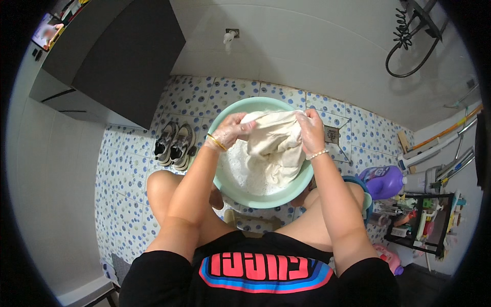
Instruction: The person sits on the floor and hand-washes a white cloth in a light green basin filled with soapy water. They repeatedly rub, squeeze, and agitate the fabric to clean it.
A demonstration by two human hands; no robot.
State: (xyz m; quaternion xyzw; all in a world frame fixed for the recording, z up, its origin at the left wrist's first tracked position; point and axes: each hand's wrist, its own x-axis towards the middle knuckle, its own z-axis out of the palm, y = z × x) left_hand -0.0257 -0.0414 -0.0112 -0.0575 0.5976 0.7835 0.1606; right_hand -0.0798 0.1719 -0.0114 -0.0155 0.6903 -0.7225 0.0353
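Observation:
A cream-white cloth garment (274,142) is stretched between my two hands over a pale green plastic basin (264,202). My left hand (230,130), wet with suds and wearing a gold bangle at the wrist, grips the cloth's upper left edge. At the upper right edge my right hand (312,130), with a beaded bracelet, pinches the fabric. The cloth's lower folds hang down into foamy water (239,167) in the basin; how much lies under the suds is hidden. The basin stands on the floor between my feet.
Left of the basin, a pair of sneakers (175,145) stands beside a dark-fronted cabinet (130,57). A floor drain (332,135) lies to the right. Further right are a purple detergent bottle (381,181) and a black rack (420,222) of bottles. A shower hose (402,57) hangs above.

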